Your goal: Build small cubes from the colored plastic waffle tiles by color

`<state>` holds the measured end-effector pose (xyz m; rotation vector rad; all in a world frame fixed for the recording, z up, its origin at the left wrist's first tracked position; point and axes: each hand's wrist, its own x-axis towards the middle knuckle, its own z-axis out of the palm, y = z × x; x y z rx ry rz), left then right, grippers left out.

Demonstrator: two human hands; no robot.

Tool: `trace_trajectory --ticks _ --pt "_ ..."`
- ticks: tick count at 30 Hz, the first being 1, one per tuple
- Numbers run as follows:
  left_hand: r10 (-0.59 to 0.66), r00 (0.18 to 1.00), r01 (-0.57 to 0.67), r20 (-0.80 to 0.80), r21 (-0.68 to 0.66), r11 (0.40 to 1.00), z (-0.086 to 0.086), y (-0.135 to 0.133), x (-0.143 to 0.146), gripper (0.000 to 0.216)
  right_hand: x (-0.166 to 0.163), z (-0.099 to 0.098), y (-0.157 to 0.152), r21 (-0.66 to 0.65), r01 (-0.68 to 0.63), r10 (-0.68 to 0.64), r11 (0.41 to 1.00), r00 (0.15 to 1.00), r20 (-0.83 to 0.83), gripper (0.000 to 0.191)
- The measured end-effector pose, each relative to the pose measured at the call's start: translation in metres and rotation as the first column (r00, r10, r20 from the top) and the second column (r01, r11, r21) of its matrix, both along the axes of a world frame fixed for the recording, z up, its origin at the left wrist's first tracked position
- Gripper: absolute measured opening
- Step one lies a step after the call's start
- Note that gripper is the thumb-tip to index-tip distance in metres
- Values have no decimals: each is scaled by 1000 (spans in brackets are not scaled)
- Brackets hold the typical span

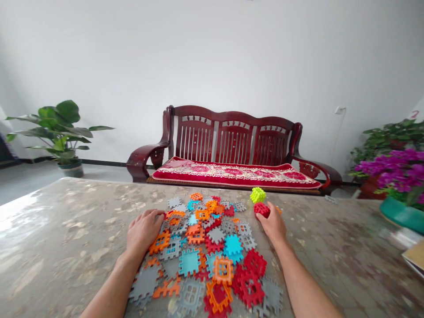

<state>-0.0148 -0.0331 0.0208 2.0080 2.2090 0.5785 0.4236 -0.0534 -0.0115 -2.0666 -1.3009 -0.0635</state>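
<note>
My right hand [274,224] is closed around a red block [261,209] that looks built from interlocking puzzle tiles, at the right of the pile. Just behind it sits a similar yellow-green block [257,194], with tile-like notched edges. My left hand [144,229] rests palm down at the pile's left edge, fingers loosely stretched and their tips by a red tile. Between both forearms spreads a heap of flat interlocking tiles [189,262] in grey, orange, red and blue. Some are solid, others have window cut-outs, and many overlap.
The tiles lie on a table with a patterned, glossy cover [82,221]. Beyond stands a dark red wooden bench [233,137] with a floral cushion. A teal flowerpot [402,214] with purple flowers and a book [414,256] are at the right. A potted plant [68,130] stands left.
</note>
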Motion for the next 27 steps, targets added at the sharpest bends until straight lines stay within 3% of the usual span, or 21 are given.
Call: trace_trajectory --ticks 27 --pt "0 1000 -1 6 7 1000 -3 1 -1 43 -8 9 -7 -38 25 -23 999 999 35 65"
